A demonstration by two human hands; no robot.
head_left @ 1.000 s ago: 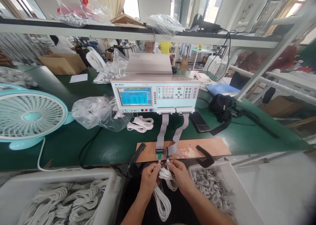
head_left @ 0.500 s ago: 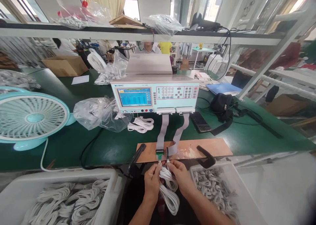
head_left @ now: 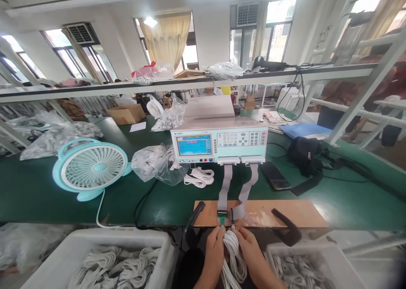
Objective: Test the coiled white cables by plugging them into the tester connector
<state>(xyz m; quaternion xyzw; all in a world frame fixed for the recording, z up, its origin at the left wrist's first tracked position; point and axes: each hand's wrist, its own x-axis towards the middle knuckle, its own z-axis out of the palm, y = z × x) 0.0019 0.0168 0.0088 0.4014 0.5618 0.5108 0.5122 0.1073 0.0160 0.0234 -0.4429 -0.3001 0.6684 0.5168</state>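
Note:
My left hand point(head_left: 215, 246) and my right hand point(head_left: 247, 247) are close together below the bench edge, both closed on a coiled white cable point(head_left: 234, 255). The cable's ends reach up to two small connectors point(head_left: 227, 219) at the front of a brown board point(head_left: 279, 213). Two grey ribbon cables point(head_left: 236, 187) run from those connectors up to a pale blue tester point(head_left: 218, 140) with a lit screen point(head_left: 194, 145) and a keypad.
White bins of coiled white cables sit at lower left point(head_left: 104, 259) and lower right point(head_left: 301, 268). On the green bench stand a light blue fan point(head_left: 91, 168), bags of cables point(head_left: 157, 166), a phone point(head_left: 275, 175) and a black pouch point(head_left: 305, 151). A shelf point(head_left: 203, 83) spans overhead.
The camera tilted up and turned left, so bench and hands sit lower in view. The tester screen now shows a red band. My hands stay on the cable at the connectors.

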